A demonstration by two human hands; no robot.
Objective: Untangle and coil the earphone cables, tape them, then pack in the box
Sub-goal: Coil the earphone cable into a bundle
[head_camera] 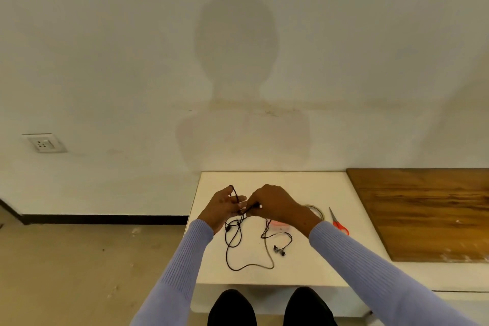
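Head view: left hand (225,205) holds cable loops, right hand (272,206) pinches the earphone cable (239,243) trailing on the tabletop (304,188). Best keep each wrap even, slack feeding freely.
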